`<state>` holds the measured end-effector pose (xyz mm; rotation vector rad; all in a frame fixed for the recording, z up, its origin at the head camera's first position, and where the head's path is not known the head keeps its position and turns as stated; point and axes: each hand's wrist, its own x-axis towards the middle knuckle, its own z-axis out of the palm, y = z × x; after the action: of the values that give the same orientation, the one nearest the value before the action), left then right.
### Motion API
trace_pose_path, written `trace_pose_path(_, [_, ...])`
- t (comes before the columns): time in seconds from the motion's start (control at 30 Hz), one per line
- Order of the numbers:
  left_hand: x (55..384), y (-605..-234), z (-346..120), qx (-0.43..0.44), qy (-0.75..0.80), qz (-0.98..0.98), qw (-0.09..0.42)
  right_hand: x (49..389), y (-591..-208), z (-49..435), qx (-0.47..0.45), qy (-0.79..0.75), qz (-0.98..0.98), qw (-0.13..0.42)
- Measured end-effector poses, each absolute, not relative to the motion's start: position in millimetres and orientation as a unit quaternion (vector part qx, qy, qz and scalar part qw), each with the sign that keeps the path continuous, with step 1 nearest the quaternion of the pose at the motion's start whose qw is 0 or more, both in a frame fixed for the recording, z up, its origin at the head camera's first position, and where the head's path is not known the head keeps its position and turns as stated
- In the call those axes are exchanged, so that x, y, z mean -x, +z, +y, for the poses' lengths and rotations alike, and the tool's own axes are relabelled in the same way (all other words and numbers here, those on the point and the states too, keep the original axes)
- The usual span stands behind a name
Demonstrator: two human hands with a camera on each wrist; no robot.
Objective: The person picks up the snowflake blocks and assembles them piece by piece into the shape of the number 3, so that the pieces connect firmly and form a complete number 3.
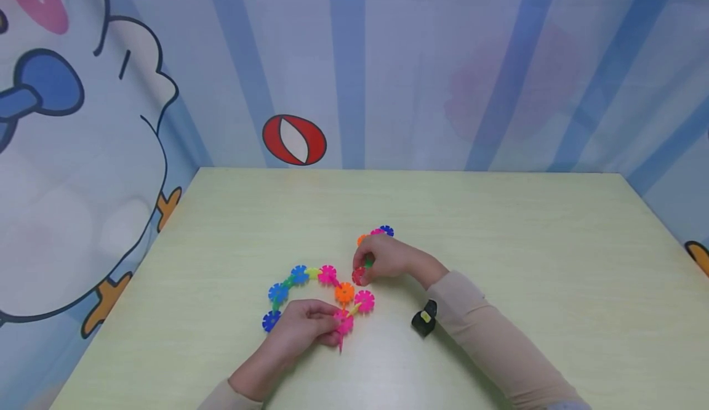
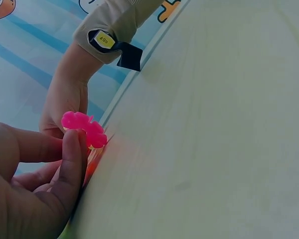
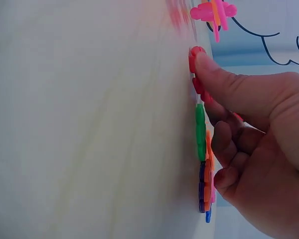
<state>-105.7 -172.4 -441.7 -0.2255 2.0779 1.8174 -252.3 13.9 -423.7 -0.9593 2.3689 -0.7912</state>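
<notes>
My left hand (image 1: 304, 325) pinches a pink snowflake disc (image 1: 344, 322) between thumb and fingers. That disc belongs to a curved chain of interlocked discs, with a dark blue disc (image 1: 271, 321) at its left and an orange disc (image 1: 344, 292) near another pink one. In the left wrist view the pinched pink disc (image 2: 84, 128) stands out at the fingertips. Up and to the right, my right hand (image 1: 390, 256) pinches a red snowflake disc (image 1: 359, 276). A green disc (image 3: 201, 132) adjoins the red in the right wrist view. The hand partly hides this second row, which ends in a blue disc (image 1: 387, 231).
Both chains are over a pale wooden table (image 1: 532, 237). A black band with a yellow label (image 1: 425, 317) is on the right sleeve's cuff. Behind the table hangs a blue-striped cloth (image 1: 410, 77) with cartoon prints.
</notes>
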Motion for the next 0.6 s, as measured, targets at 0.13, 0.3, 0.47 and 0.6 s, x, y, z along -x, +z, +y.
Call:
trace_pose_path(0.13, [107,-443,-173,0.088,0.636,0.743,0.187,250,-426,17,0.344,-0.323,0.85,0.236])
trace_pose_path(0.3, [108,-442,-173,0.093,0.632,0.746,0.19,247,-428,27,0.333,-0.357,0.847,0.212])
trace_pose_path(0.47, [109,-439,-172,0.095,0.636,0.741,0.193,241,-426,43,0.307,-0.392,0.844,0.199])
trace_pose_path(0.6, [110,-438,-171,0.097,0.631,0.745,0.194,233,-426,55,0.291,-0.419,0.831,0.22])
